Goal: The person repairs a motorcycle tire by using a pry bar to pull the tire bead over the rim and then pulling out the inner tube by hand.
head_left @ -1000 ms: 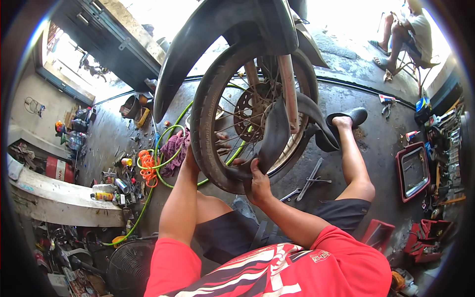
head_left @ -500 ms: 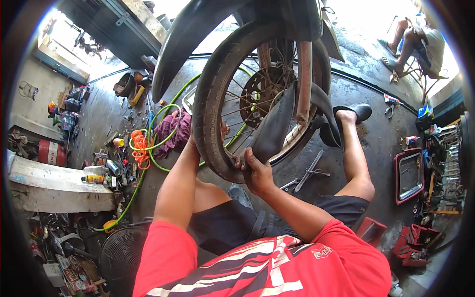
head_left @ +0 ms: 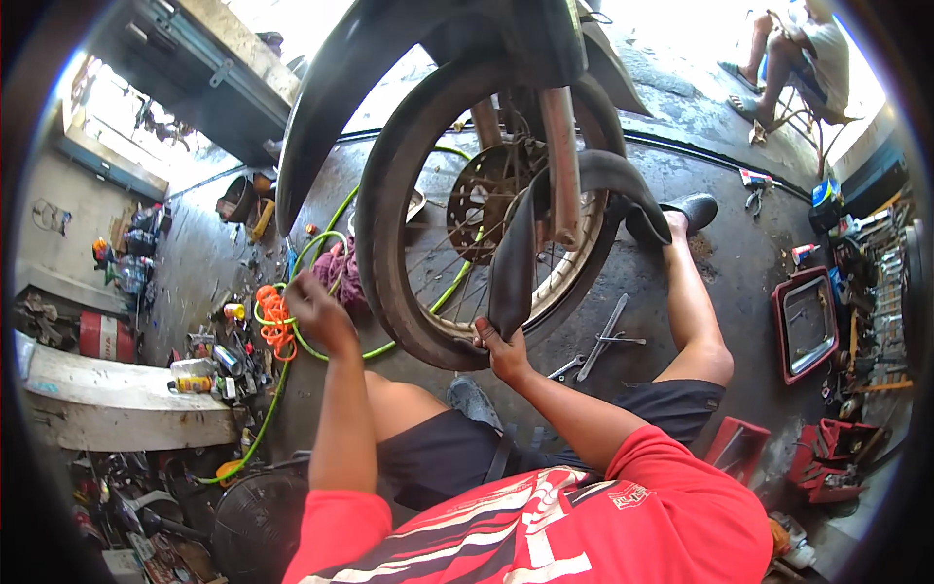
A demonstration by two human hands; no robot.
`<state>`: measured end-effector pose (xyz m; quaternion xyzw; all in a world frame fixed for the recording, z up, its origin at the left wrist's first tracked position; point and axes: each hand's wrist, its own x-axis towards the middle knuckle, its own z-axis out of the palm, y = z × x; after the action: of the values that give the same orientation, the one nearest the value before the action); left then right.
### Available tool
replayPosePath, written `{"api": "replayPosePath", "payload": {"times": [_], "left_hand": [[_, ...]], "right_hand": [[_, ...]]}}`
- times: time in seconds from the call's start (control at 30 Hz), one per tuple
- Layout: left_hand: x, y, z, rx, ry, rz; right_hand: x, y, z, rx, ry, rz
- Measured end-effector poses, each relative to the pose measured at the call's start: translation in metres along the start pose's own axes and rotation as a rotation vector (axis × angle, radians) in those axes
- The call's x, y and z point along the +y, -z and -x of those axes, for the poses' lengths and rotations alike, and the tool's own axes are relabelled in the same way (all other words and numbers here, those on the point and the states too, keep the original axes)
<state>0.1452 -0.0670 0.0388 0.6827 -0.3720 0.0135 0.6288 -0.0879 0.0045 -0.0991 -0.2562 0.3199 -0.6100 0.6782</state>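
Note:
A motorcycle front wheel stands before me, its black tyre (head_left: 381, 209) around a spoked rim. A limp black inner tube (head_left: 514, 263) hangs out of the wheel, draped past the fork leg (head_left: 562, 161) and over to the right. Low on the wheel, my right hand (head_left: 503, 350) grips the tube against the tyre's near edge, thumb upward. My left hand (head_left: 321, 313) is raised off the wheel to the left, touching nothing I can see. Its fingers look bent but are blurred. Behind the spokes sits a brake disc (head_left: 482, 204).
On the floor to the left lie a green hose (head_left: 375, 348), an orange coiled cord (head_left: 276, 321) and a purple cloth (head_left: 342, 277). Wrenches (head_left: 605, 336) rest right of the wheel, near a red-rimmed tray (head_left: 806, 326). A person (head_left: 798, 68) sits at the far right.
My left hand has come off the tyre's left side and swung out to the left. My right hand keeps its hold on the tube. The wheel appears further left in view.

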Motion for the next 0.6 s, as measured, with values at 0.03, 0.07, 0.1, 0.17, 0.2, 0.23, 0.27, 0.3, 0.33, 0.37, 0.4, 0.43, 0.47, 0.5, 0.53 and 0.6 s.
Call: {"api": "replayPosePath", "payload": {"times": [0.03,0.07,0.1,0.17,0.2,0.23,0.27,0.3,0.33,0.37,0.4,0.43,0.47,0.5,0.53,0.6], "left_hand": [[0.026,0.011,0.027,-0.12,-0.194,0.047],[0.061,0.019,0.058,-0.233,-0.39,0.087],[0.086,0.015,0.083,-0.486,-0.655,-0.169],[0.099,0.008,0.122,-0.858,-0.966,-0.647],[0.084,-0.003,0.134,-0.975,-1.012,-0.848],[0.073,-0.011,0.141,-0.966,-1.008,-0.857],[0.066,-0.02,0.151,-0.925,-1.209,-1.092],[0.06,-0.028,0.158,-0.865,-1.406,-1.329],[0.059,-0.04,0.161,-0.879,-1.398,-1.316],[0.054,-0.045,0.154,-0.909,-1.422,-1.277],[0.05,-0.047,0.149,-0.943,-1.444,-1.241],[0.044,-0.053,0.15,-0.966,-1.423,-1.252],[0.042,-0.064,0.151,-1.05,-1.307,-1.224],[0.039,-0.072,0.154,-1.129,-1.191,-1.192],[0.035,-0.076,0.155,-1.145,-1.183,-1.194],[0.032,-0.063,0.148,-1.048,-1.272,-1.233]], "right_hand": [[-0.001,0.008,-0.003,0.026,0.011,0.031],[-0.001,0.013,-0.006,0.045,0.016,0.059],[0.004,0.025,-0.012,0.063,-0.008,-0.017],[0.004,0.026,-0.018,0.065,-0.027,-0.072],[0.003,0.023,-0.017,0.066,-0.032,-0.129],[0.0,0.021,-0.013,0.1,-0.119,-0.165],[0.004,0.028,-0.012,0.097,-0.121,-0.157],[0.009,0.033,-0.014,0.117,-0.098,-0.219],[0.015,0.044,-0.013,0.151,-0.077,-0.276],[0.011,0.038,-0.003,0.165,-0.061,-0.251],[0.002,0.028,0.006,0.163,-0.092,-0.25],[-0.008,0.02,0.011,0.146,-0.073,-0.228],[-0.013,0.02,0.011,0.133,-0.041,-0.21],[-0.009,0.027,0.011,0.113,-0.003,-0.122],[-0.011,0.029,0.013,0.121,-0.016,-0.122],[-0.025,0.015,0.024,0.079,-0.144,-0.091]]}}
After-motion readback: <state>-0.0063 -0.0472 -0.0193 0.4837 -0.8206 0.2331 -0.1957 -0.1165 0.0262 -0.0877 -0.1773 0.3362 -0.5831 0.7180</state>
